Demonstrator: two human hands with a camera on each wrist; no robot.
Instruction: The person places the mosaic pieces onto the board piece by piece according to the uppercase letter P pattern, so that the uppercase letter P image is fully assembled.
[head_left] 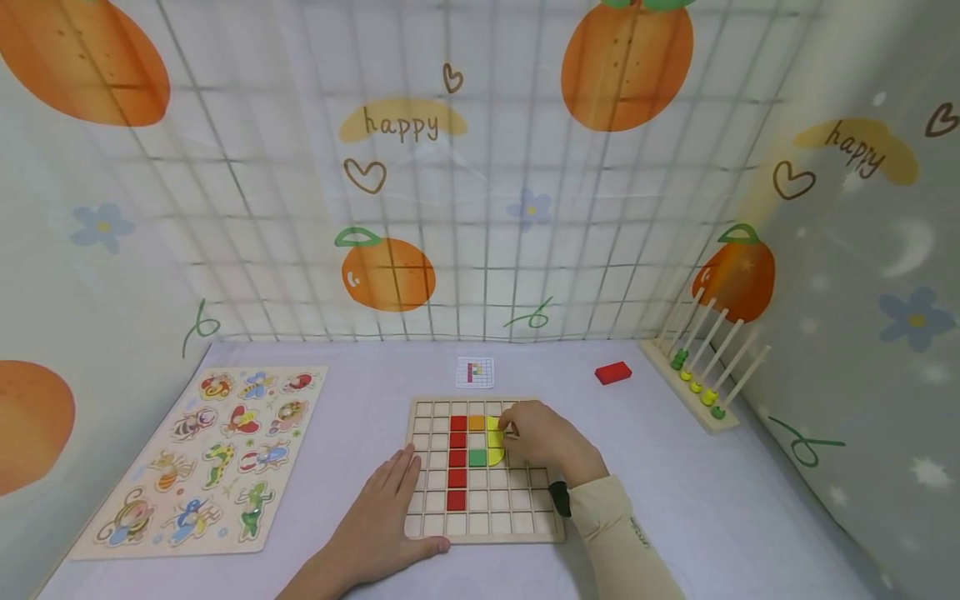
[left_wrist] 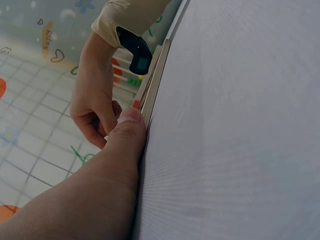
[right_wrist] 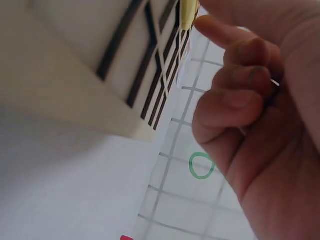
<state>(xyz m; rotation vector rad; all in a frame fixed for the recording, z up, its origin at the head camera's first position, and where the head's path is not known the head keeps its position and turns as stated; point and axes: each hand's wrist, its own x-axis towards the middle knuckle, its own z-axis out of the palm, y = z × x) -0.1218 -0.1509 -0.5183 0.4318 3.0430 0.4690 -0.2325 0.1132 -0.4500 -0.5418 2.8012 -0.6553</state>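
A wooden grid board (head_left: pixel 532 523) lies on the table. In it sit a column of several red squares (head_left: pixel 457 458), an orange square (head_left: pixel 476 422), a green square (head_left: pixel 477 457) and yellow pieces (head_left: pixel 496 456), some with rounded edges. My left hand (head_left: pixel 378 517) rests along the board's left side, fingers extended and thumb (left_wrist: pixel 131 117) at its front edge. Over the board, my right hand (head_left: pixel 543 437) has curled fingers and pinches a yellow piece (right_wrist: pixel 188 14) at the right of the coloured group. Its fingertips partly hide that piece.
A small pattern card (head_left: pixel 476 372) lies behind the board. A red block (head_left: pixel 613 372) is at the back right, near a peg rack (head_left: pixel 705 400) with green and yellow beads. An insect puzzle board (head_left: pixel 202 462) lies left. Printed curtains (head_left: pixel 480 192) surround the table.
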